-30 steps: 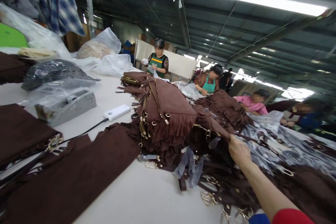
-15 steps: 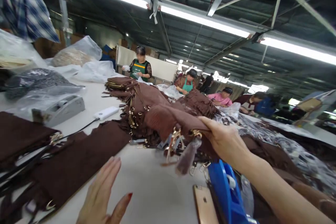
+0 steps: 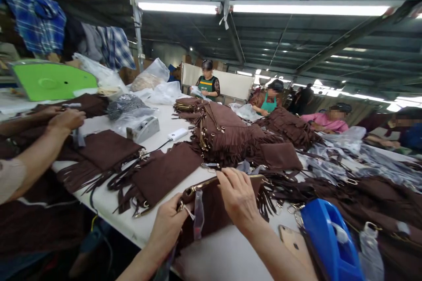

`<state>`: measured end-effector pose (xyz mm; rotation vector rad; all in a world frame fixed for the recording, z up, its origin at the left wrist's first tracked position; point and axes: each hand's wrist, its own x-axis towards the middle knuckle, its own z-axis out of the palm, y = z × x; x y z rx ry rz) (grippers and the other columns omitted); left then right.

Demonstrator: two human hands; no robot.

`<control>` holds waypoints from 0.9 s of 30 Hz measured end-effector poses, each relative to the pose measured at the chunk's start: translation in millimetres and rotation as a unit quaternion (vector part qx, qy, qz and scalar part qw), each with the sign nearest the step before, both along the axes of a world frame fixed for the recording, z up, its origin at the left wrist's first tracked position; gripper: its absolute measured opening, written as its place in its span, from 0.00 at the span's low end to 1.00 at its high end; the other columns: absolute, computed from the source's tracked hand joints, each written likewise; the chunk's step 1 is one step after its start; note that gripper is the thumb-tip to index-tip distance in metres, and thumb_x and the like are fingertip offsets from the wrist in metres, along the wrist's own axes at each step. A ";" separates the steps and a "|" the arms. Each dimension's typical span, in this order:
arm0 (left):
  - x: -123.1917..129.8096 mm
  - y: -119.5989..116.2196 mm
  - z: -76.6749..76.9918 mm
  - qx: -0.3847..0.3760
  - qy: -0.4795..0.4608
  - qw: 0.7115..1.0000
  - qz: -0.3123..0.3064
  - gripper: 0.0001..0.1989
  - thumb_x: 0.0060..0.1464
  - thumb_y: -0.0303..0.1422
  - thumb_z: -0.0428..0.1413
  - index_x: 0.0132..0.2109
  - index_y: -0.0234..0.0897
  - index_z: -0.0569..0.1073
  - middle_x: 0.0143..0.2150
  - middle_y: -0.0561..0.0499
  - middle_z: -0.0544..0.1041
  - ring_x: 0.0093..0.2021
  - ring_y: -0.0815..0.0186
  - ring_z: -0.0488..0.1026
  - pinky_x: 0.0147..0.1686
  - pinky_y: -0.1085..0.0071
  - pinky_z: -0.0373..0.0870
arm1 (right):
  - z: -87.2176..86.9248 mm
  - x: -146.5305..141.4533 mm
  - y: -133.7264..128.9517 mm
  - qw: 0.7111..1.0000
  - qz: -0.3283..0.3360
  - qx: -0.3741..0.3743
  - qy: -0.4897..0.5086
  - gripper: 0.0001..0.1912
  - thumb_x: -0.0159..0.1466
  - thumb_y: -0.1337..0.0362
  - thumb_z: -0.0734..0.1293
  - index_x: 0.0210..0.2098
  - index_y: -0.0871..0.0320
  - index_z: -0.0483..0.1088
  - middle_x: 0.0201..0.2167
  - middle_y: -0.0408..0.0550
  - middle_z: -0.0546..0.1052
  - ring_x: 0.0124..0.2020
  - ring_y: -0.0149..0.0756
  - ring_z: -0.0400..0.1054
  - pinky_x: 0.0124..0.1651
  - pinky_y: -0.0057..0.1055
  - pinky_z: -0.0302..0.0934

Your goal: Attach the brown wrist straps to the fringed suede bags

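A brown fringed bag (image 3: pixel 214 210) with a gold zipper along its top edge lies before me at the table's front. My left hand (image 3: pixel 169 224) is closed on its left top corner, beside the zipper end and a clear plastic-wrapped piece. My right hand (image 3: pixel 237 195) rests over the bag's top edge, fingers bent onto it near the zipper; whether it grips the fabric is unclear. Beyond the hands rises a heap of brown bags (image 3: pixel 224 127). Another flat brown bag (image 3: pixel 168 171) lies to the left.
A blue tape dispenser (image 3: pixel 329 237) and a phone (image 3: pixel 296 246) sit at right. A grey dispenser (image 3: pixel 143 129) and a white device (image 3: pixel 178 134) lie behind. At left, a co-worker's hands (image 3: pixel 66 120) handle brown material. Several people work beyond the table.
The view has swung left. My right hand has come nearer from the heap, with a brown bag now in front of me. My left hand, open before, has closed on that bag's corner.
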<state>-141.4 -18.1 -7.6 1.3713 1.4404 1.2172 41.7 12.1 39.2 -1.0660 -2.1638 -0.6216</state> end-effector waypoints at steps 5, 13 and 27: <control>8.9 -6.3 -12.0 -0.112 -0.203 0.971 -0.062 0.16 0.43 0.39 0.56 0.37 0.33 0.69 0.25 0.55 0.71 0.28 0.64 0.70 0.28 0.72 0.66 | -47.3 -15.7 -43.0 0.969 0.054 -0.129 0.202 0.07 0.64 0.67 0.58 0.41 0.56 0.63 0.34 0.46 0.72 0.36 0.32 0.65 0.38 0.29 0.60; 6.5 -26.9 -30.2 -0.225 -0.340 0.889 -0.206 0.23 0.35 0.27 0.59 0.44 0.33 0.70 0.30 0.51 0.73 0.30 0.67 0.68 0.33 0.72 0.65 | -100.3 -32.3 -52.6 0.921 -0.004 -0.249 0.298 0.11 0.60 0.70 0.60 0.43 0.56 0.62 0.35 0.45 0.70 0.34 0.33 0.66 0.37 0.28 0.63; 16.9 -41.0 -42.9 -0.258 -0.465 0.810 -0.249 0.10 0.37 0.25 0.53 0.33 0.34 0.70 0.31 0.52 0.71 0.34 0.66 0.68 0.39 0.71 0.63 | -124.1 -45.1 -98.2 0.899 -0.113 -0.325 0.269 0.07 0.50 0.70 0.63 0.29 0.55 0.64 0.23 0.42 0.70 0.26 0.36 0.64 0.32 0.30 0.53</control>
